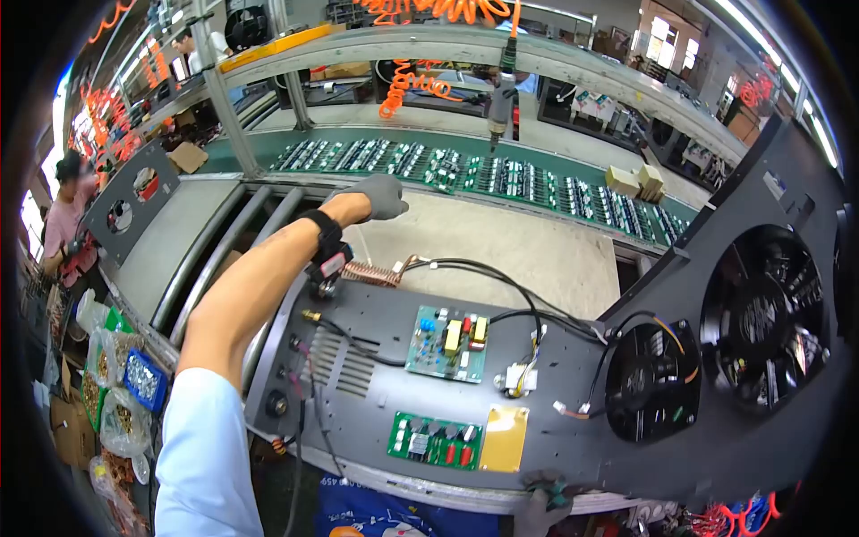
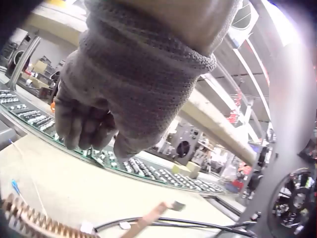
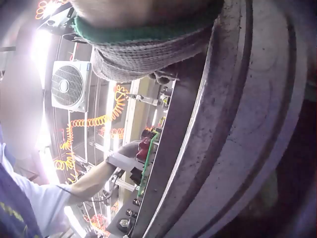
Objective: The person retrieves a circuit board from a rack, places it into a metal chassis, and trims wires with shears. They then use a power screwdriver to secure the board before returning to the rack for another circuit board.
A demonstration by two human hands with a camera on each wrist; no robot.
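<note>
We reach gloved left hand, fingers loosely curled, empty, toward green conveyor boards. Gloved right hand seemingly grips near edge of grey metal chassis panel. Risk: sleeve snagging black wires.

- Bare tabletop between the chassis panel and the conveyor belt leaves passing room.
- Black cables, copper coil and hanging screwdriver obstruct.
</note>
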